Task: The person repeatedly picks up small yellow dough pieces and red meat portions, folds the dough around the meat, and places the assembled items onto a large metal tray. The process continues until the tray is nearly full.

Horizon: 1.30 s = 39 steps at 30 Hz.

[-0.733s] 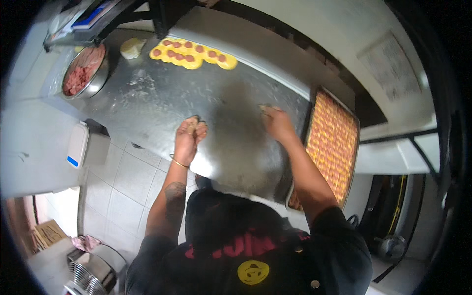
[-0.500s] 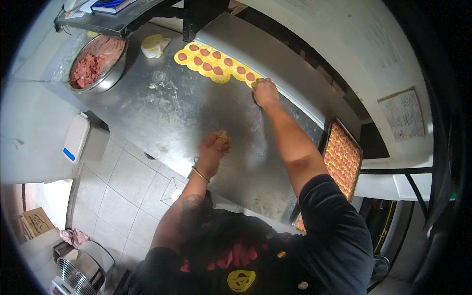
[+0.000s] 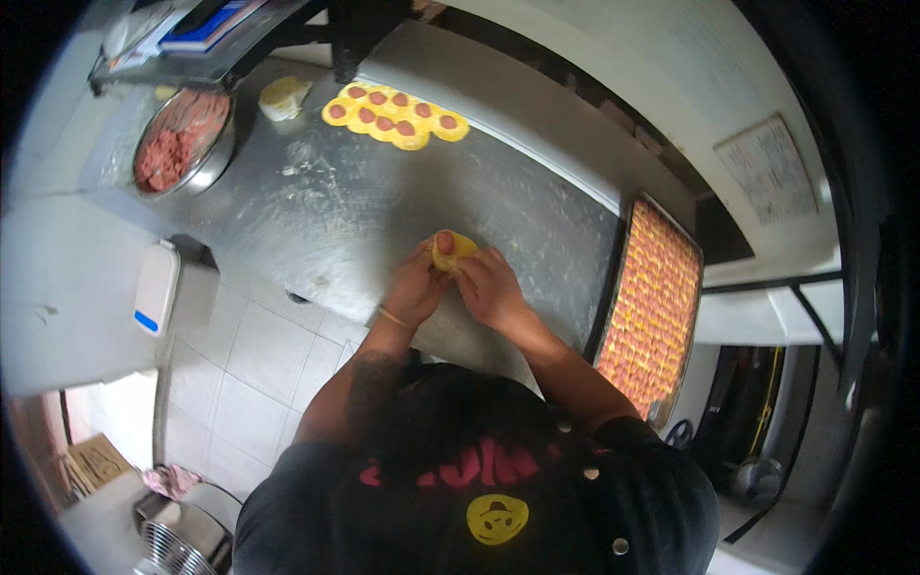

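Wrappers topped with dabs of meat lie in a cluster along the far edge of the surface, against a pale strip. Left of them sits a pale yellow lump, and beyond it a steel bowl of pink meat takes up the far left corner. Over that corner juts a dark shelf carrying a blue book, its post coming down just behind the lump and the cluster.

At the right end, a long tray is packed with rows of yellow-and-pink pieces; the right forearm passes just beside its near end. A lidded bin stands off the left edge, on the tiled floor.

One piece, yellow with meat on it, is held near the front edge, close to the body. Fingers of the left hand and right hand are closed on it from either side (some hide behind it). Grey metal stretches from the hands out to the cluster, and another broad stretch separates the right hand from the tray.
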{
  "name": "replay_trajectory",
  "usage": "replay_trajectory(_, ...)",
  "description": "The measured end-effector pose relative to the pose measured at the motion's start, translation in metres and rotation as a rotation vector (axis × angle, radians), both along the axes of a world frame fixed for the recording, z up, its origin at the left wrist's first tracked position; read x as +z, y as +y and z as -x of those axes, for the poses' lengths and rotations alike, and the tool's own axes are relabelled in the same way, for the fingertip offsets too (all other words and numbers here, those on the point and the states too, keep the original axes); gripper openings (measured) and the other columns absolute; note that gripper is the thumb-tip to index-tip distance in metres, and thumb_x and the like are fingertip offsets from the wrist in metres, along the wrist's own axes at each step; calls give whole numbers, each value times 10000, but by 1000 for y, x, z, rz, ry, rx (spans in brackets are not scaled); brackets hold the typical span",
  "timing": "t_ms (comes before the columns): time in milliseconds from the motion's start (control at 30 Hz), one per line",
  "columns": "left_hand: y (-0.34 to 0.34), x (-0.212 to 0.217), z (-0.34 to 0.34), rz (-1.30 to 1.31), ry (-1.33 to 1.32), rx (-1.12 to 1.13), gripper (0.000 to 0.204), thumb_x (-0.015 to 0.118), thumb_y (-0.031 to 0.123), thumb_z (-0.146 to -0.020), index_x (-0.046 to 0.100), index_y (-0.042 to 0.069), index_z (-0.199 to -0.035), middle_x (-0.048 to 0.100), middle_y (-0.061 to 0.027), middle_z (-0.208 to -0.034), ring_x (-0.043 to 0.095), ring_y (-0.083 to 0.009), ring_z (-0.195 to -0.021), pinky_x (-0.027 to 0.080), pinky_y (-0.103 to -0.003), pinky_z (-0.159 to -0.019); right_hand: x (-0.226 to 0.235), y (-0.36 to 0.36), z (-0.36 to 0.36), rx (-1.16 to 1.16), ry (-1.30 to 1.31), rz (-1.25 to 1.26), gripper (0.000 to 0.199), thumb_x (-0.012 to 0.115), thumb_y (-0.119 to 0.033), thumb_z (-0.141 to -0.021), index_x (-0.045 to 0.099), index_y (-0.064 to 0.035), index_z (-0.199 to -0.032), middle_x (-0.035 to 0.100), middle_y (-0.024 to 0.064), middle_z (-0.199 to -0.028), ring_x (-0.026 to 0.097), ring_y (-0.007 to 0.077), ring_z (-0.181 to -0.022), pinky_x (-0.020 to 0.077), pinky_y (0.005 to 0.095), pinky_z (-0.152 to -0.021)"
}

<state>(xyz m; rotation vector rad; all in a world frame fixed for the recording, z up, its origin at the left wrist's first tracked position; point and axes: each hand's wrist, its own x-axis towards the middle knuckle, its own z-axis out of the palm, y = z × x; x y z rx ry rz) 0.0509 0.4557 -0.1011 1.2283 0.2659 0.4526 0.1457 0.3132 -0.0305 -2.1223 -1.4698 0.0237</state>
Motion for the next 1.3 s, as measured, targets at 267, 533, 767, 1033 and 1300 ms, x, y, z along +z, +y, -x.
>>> replay_trajectory(267, -57, 102, 22, 494, -76, 12, 321, 609, 133, -1069, 621, 10, -1365, 693, -85, -1286, 669, -194, -1171, 552, -359, -1031, -13, -58, 34, -345, 779, -316, 306, 629, -203, -1038, 689, -44, -1292, 651, 32, -911, 598, 126, -829, 491, 305, -718)
replay_trajectory(533, -148, 152, 29, 126, -63, 127, 220, 610, 17, -1040, 687, -32, -1240, 731, -89, -1173, 686, -135, -1027, 557, -270, -908, 45, -113, 57, -325, 876, -709, 315, 642, -195, -1026, 707, 15, -1251, 753, 94, -1052, 673, 126, -959, 538, 302, -848)
replay_trajectory(767, -234, 161, 52, 158, -123, 159, 161, 583, 28, -1056, 693, -40, -1151, 731, -112, -1101, 686, -141, -914, 577, -274, -775, 67, -192, 57, -199, 1200, -990, 205, 620, -115, -1012, 684, 26, -1147, 713, 42, -1034, 630, 88, -903, 522, 279, -772)
replay_trajectory(1033, -257, 175, 88, 287, -207, 0, 155, 648, 73, -1031, 685, 6, -1166, 720, -127, -1190, 690, -184, -1013, 563, -292, -791, 110, -253, 106, -147, 867, -772, 246, 630, -86, -992, 708, 17, -1201, 730, 44, -1002, 659, 106, -901, 541, 306, -811)
replay_trajectory(1300, -231, 185, 113, 101, -367, -219, 111, 646, 13, -1016, 666, -31, -1116, 725, -172, -1183, 716, -200, -997, 608, -339, -846, 135, -253, 130, -204, 835, -717, 170, 623, -113, -1022, 706, 35, -1023, 654, 34, -853, 577, 103, -682, 445, 256, -606)
